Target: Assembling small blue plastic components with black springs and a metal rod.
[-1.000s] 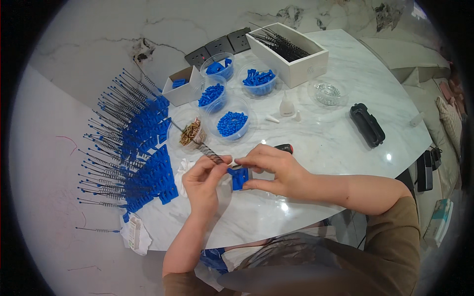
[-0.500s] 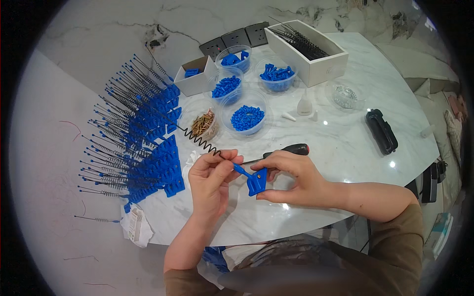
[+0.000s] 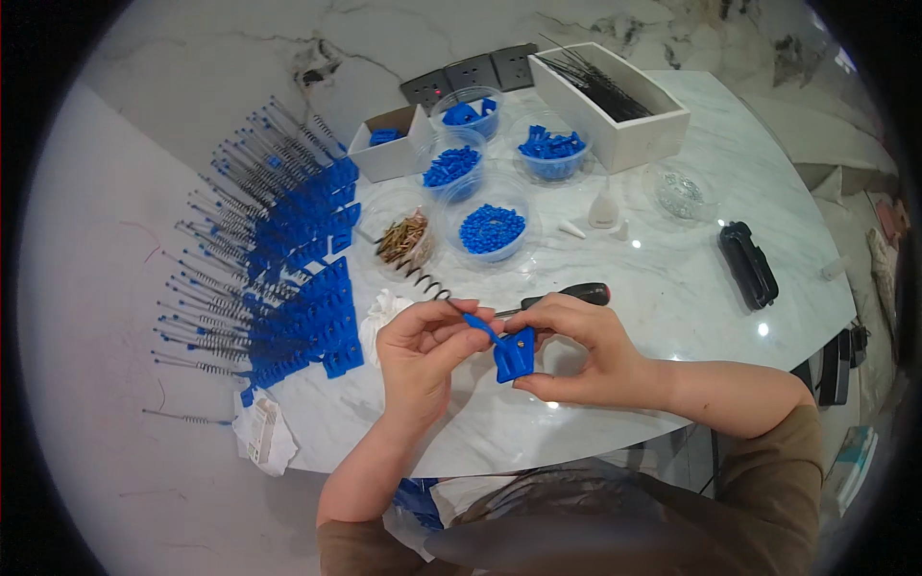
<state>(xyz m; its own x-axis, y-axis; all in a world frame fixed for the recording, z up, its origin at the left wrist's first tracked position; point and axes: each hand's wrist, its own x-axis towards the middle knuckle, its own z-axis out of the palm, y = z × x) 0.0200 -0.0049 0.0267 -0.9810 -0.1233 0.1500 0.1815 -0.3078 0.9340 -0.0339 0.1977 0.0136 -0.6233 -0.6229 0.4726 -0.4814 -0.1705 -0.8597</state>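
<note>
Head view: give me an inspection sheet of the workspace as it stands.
Surface: white marble table, round-edged.
Job's things: blue plastic bracket held over the table; spring rod with a blue tip meets it.
Clutter: rows of finished blue assemblies; bowl of blue pellets; bowl of brass screws; white box of rods; screwdriver; black case.
Hands: left hand pinches the rod's tip; right hand grips the bracket.
Cables: nothing seen.
Surroundings: wall sockets; pale floor.
</note>
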